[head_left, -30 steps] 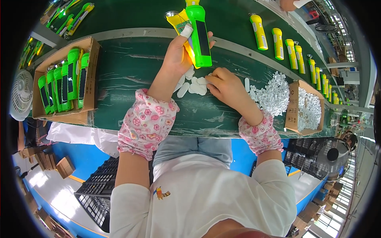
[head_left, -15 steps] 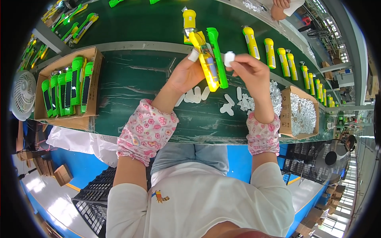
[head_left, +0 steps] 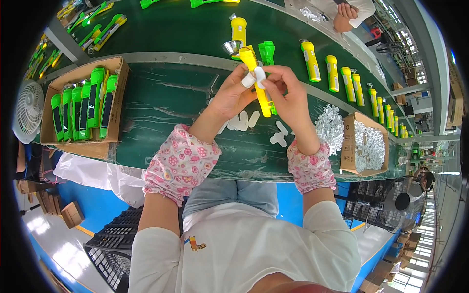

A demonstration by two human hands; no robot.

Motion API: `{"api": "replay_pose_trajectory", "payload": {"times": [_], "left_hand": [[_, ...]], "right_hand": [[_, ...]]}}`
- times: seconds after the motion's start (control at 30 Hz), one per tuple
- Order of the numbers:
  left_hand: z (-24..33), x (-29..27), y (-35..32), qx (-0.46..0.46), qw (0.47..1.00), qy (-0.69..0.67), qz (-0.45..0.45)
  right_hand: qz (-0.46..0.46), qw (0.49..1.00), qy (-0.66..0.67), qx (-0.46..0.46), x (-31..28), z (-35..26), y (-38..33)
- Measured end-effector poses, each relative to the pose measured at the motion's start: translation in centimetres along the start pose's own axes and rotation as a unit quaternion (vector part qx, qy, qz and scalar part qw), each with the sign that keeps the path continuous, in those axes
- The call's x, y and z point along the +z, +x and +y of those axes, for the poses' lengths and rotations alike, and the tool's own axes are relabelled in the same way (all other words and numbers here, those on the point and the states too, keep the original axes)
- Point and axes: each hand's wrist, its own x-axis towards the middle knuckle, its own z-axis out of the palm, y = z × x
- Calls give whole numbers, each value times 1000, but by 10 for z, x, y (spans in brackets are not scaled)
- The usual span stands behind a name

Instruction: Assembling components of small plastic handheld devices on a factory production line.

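The left hand (head_left: 228, 99) grips the open torch (head_left: 264, 101), raised over the far edge of the desk (head_left: 161, 100); the right hand (head_left: 292, 98) pinches a white strip (head_left: 260, 74) at its yellow half. Loose strips (head_left: 243, 120) lie below. A carton (head_left: 117, 97) (holding green torches (head_left: 94, 97)) stands at the desk's left edge.

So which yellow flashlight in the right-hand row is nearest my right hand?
The row's leftmost yellow flashlight, up-right of your right hand; the others lie farther right.
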Motion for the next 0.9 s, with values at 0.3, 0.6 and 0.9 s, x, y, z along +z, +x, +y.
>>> {"api": "replay_pose_trajectory", "payload": {"times": [0.3,0.6,0.9], "left_hand": [[-1,-5,3,8,994,-49,93],[-6,4,2,56,969,-11,241],[-15,0,0,88,943,117,300]], "right_hand": [[49,966,-252,-28,-8,-5,-11],[-9,996,-92,21,11,32,-28],[-2,995,-96,13,23,26,-33]]}}
